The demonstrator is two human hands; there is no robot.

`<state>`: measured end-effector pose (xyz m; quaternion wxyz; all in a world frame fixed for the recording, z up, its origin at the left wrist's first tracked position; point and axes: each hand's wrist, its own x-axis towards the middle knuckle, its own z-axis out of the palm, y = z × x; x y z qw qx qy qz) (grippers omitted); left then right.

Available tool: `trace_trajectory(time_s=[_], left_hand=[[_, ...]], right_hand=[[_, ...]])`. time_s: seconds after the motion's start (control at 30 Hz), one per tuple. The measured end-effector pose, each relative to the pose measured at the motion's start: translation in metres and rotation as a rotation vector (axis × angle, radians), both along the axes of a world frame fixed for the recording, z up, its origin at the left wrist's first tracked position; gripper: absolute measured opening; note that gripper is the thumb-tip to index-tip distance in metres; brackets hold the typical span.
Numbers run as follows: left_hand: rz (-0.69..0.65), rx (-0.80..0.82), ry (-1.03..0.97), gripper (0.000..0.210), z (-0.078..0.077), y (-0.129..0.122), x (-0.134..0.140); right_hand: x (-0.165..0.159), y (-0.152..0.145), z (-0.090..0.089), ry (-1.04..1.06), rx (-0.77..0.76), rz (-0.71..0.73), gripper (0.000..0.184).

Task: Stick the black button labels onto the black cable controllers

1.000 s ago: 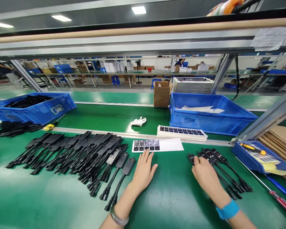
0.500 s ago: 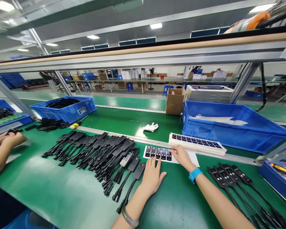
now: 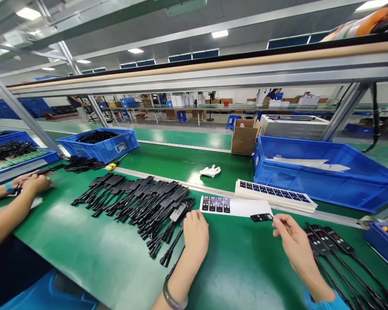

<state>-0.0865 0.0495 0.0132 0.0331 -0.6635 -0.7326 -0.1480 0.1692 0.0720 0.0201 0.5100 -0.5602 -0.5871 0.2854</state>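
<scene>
My right hand (image 3: 290, 241) pinches one end of a black label sticker (image 3: 260, 218) between thumb and fingers, just off the right end of the white label sheet (image 3: 241, 207). Several black labels remain on the sheet's left part. At the right end of a spread of black cabled controllers (image 3: 148, 193), my left hand (image 3: 196, 232) is curled over one controller. The hand covers most of that controller, and its cable (image 3: 177, 260) shows below. To my right lie more controllers (image 3: 334, 239) with labelled faces.
A stack of label sheets (image 3: 274, 196) lies before a large blue bin (image 3: 317, 185). A white glove (image 3: 211, 171) rests beyond the metal strip. Another blue bin (image 3: 116, 146) and a yellow-handled tool (image 3: 111, 166) are farther left. A co-worker's hands (image 3: 34, 183) work at the left edge.
My right hand has peeled a label from the sheet and moved right with it. My left hand has left the sheet and closed over the nearest controller. The view has shifted slightly.
</scene>
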Motion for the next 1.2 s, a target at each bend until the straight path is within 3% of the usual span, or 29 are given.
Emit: trace_trajectory(time_s=[0.1, 0.23, 0.3, 0.43, 0.6, 0.73, 0.97, 1.2], left_hand=[[0.029, -0.023, 0.036, 0.038, 0.001, -0.008, -0.01], [-0.066, -0.066, 0.04, 0.043, -0.002, -0.013, -0.005], [-0.121, -0.101, -0.053, 0.042, 0.001, -0.015, 0.003], [-0.231, -0.208, -0.554, 0.024, 0.007, -0.024, 0.023], [-0.314, -0.521, -1.372, 0.039, -0.005, -0.035, 0.051], [-0.306, -0.687, -1.718, 0.059, -0.009, -0.042, 0.062], [-0.338, -0.795, -1.834, 0.059, 0.001, -0.046, 0.063], [-0.379, -0.887, -1.851, 0.058, -0.001, -0.047, 0.063]], right_hand=[[0.002, -0.025, -0.002, 0.114, -0.074, 0.017, 0.027], [-0.004, -0.039, -0.01, 0.207, -0.106, 0.074, 0.026], [-0.007, -0.042, -0.013, 0.248, -0.12, 0.104, 0.025], [-0.012, -0.047, -0.015, 0.302, -0.155, 0.194, 0.023], [-0.012, -0.052, -0.013, 0.34, -0.117, 0.229, 0.02], [-0.011, -0.053, -0.009, 0.372, -0.144, 0.242, 0.02], [-0.018, -0.053, 0.0, 0.323, -0.233, 0.25, 0.024], [-0.023, -0.055, 0.001, 0.224, -0.281, 0.251, 0.026]])
